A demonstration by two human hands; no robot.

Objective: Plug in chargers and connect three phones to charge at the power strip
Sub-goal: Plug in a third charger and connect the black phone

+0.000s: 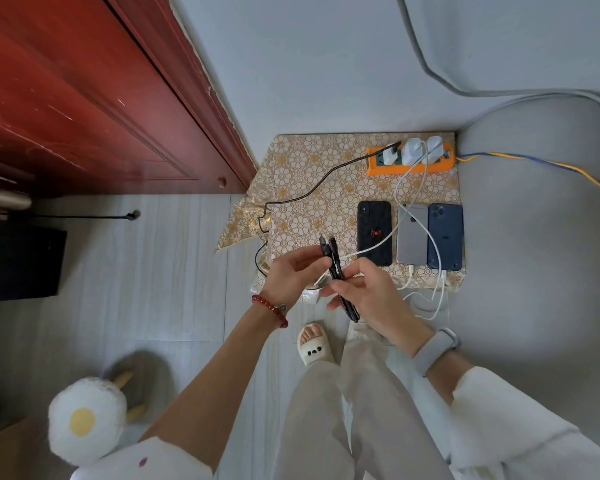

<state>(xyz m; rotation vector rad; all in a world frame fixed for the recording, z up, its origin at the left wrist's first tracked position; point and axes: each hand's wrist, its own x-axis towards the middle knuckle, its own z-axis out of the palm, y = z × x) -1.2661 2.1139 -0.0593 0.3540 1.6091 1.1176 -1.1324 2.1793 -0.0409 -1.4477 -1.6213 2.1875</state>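
Pinching the black braided cable (336, 268) at frame centre, the left hand (291, 275) and right hand (368, 292) curl fingers around it, below the black phone (374, 233); the orange power strip (409, 162) sits upper right.

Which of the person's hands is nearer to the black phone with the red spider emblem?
Right. The right hand sits just below the black phone with the red spider emblem; the left hand is farther, off to the phone's left.
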